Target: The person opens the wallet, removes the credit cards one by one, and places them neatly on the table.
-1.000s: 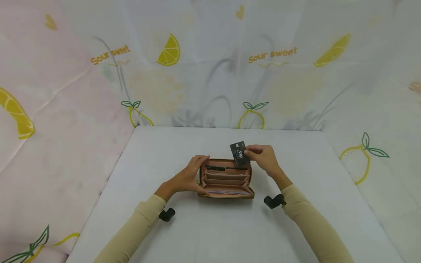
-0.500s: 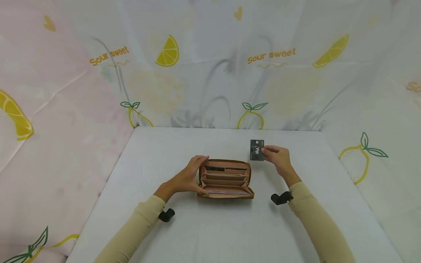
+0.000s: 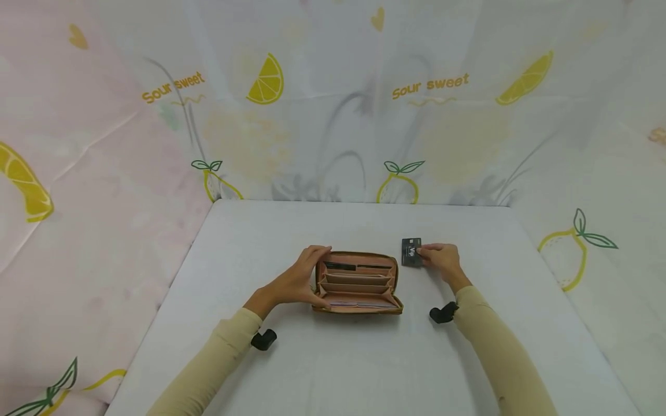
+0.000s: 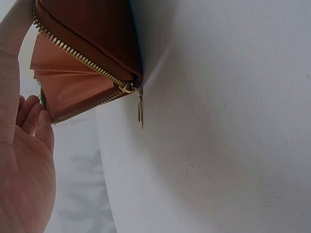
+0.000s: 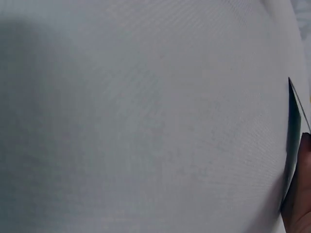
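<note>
A brown zip-around wallet stands spread apart in the middle of the table, its pink-tan compartments facing up. My left hand holds it by the left end, thumb on the near flap and fingers at the far flap. The left wrist view shows the brass zipper and its pull hanging at the corner. To the right of the wallet, my right hand pinches a black card marked "Vip" by its right edge. In the right wrist view the card appears edge-on, close to the table surface; contact is unclear.
Dark card edges show in the wallet's far slots, and pale papers in its near pocket. A white cloth covers the table. Lemon-printed fabric hangs behind and at both sides.
My right hand has carried the card from above the wallet's far edge out to the right, then lowered it toward the table. My left hand and the wallet have stayed put.
</note>
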`<state>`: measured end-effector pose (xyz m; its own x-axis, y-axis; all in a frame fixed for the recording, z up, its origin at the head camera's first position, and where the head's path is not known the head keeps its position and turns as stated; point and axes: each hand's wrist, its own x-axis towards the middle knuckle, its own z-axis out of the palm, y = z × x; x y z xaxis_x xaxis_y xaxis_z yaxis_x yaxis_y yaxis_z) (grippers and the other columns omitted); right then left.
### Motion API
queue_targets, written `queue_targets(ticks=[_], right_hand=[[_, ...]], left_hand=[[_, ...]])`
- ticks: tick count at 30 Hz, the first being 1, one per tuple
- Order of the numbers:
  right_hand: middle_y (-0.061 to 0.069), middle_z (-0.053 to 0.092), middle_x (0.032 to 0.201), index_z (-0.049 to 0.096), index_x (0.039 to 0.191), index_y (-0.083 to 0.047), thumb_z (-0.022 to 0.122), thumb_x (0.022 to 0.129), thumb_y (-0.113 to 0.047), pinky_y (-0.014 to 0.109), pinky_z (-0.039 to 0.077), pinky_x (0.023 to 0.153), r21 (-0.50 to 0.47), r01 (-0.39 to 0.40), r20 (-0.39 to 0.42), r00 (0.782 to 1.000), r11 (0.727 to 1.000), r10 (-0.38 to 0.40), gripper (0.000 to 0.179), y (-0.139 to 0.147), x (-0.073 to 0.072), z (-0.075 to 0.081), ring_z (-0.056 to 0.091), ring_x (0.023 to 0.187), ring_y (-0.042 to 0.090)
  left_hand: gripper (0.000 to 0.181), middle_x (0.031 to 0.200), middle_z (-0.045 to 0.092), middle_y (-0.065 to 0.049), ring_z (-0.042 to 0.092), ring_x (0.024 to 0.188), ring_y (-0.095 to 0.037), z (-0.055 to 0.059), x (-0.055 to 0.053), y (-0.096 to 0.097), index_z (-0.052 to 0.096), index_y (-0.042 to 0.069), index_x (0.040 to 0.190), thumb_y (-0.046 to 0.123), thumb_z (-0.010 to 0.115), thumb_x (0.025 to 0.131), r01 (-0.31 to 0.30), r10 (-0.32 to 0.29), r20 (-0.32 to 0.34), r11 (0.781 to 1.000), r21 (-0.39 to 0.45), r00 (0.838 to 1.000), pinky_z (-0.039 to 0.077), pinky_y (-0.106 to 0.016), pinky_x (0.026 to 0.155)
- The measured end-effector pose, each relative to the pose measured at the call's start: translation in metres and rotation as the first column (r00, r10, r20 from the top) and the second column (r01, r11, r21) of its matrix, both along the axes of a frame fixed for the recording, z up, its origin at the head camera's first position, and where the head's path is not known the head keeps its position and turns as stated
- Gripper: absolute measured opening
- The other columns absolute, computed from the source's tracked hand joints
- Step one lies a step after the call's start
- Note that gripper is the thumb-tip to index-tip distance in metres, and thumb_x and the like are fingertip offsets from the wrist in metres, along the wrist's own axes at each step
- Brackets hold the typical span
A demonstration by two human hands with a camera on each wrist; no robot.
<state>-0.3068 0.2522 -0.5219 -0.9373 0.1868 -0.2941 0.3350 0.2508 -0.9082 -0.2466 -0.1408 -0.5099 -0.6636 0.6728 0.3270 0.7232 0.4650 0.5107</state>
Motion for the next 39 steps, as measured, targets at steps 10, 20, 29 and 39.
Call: queue_targets(ticks=[10,20,29,39], right_hand=[[0.021,0.07,0.102,0.073,0.101,0.006,0.076,0.085,-0.017,0.021,0.05,0.06,0.317,-0.032,-0.081,0.995,0.948,0.061,0.029,-0.007,-0.002,-0.002,0.064,0.062,0.008],[0.018,0.072,0.092,0.076,0.093,0.004,0.081,0.081,-0.027,0.048,0.048,0.086,0.544,-0.064,-0.142,0.976,0.837,0.167,0.034,-0.009,-0.005,-0.003,0.064,0.094,0.037],[0.024,0.069,0.097,0.074,0.092,0.009,0.083,0.078,-0.027,0.05,0.049,0.082,0.61,-0.069,-0.176,0.959,0.789,0.22,0.04,-0.016,-0.005,0.0,0.062,0.096,0.042],[0.019,0.07,0.088,0.073,0.092,0.008,0.08,0.082,-0.026,0.043,0.052,0.07,0.622,-0.089,-0.175,0.953,0.778,0.248,0.036,-0.018,-0.002,0.001,0.063,0.083,0.033]], left_hand=[[0.127,0.145,0.029,-0.009,0.031,0.133,-0.022,0.001,0.001,0.0,0.02,0.009,0.154,0.064,0.084,0.06,-0.006,0.006,0.002,1.0,-0.009,1.0,0.037,-0.043,0.106],[0.128,0.145,0.029,-0.011,0.031,0.133,-0.023,0.005,0.003,0.001,0.021,0.006,0.154,0.061,0.086,0.059,0.004,-0.004,0.0,1.0,-0.014,1.0,0.037,-0.043,0.106],[0.127,0.146,0.029,-0.01,0.03,0.134,-0.022,0.005,0.002,0.0,0.021,0.007,0.154,0.064,0.084,0.059,-0.009,0.009,-0.003,1.0,-0.029,1.0,0.036,-0.042,0.107],[0.126,0.145,0.029,-0.01,0.031,0.133,-0.022,0.002,0.001,-0.002,0.021,0.006,0.154,0.061,0.085,0.06,0.007,-0.007,-0.017,1.0,-0.011,1.0,0.037,-0.042,0.106]])
